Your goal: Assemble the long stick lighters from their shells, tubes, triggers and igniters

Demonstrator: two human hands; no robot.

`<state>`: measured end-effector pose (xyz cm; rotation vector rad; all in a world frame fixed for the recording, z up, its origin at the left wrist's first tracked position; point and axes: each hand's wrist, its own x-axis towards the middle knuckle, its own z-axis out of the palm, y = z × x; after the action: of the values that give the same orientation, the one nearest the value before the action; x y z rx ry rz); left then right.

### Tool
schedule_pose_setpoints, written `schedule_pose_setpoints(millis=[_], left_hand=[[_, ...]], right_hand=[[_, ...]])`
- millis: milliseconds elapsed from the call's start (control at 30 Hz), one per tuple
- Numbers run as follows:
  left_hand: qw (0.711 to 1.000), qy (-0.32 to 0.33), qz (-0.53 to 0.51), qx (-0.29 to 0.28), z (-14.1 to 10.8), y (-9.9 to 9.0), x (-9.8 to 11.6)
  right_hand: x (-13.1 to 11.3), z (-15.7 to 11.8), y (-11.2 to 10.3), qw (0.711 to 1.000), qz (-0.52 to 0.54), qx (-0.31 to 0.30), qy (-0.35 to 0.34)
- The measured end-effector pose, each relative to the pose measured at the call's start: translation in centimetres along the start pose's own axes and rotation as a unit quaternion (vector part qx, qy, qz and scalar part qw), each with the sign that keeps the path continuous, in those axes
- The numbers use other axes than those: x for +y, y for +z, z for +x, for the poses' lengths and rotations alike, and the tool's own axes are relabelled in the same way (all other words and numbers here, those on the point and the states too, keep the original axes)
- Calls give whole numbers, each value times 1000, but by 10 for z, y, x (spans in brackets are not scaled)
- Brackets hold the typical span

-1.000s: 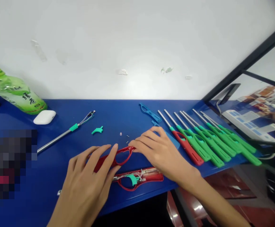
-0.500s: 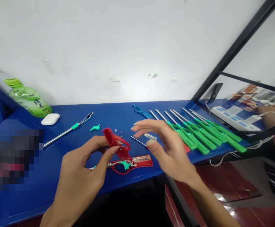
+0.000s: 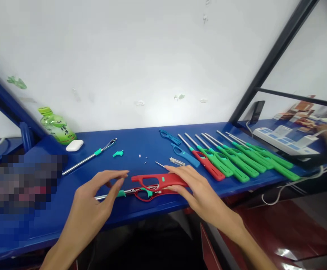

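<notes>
Here, right hand (image 3: 201, 189) curled, gripping red shell (image 3: 168, 180)

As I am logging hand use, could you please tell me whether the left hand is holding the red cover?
No, the right hand holds the red cover; the left hand is apart from it.

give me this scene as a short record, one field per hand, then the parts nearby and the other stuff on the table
left hand: thumb and forefinger parted, nothing visibly gripped; beside metal tube, contact unclear
right hand: holds red handle shell
nearer the person than that shell: open red lighter half with wires and fitted teal trigger
loose parts: spare teal trigger, blue handle shells
row at right: red lighter, several green lighters
back left: green tea bottle, white earbud case
</notes>
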<state>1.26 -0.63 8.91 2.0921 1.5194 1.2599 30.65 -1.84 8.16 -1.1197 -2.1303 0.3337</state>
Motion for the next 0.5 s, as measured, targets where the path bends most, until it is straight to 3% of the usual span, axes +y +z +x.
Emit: schedule_pose_setpoints(millis=[167,500], left_hand=[[996,74,58,-7,-17,0,-29],[984,157,85,-29,-24,17,-43]], right_hand=[[13,-12,13,998,-64,-21,-11],[11,-10,32,995,-83,-45,-24]])
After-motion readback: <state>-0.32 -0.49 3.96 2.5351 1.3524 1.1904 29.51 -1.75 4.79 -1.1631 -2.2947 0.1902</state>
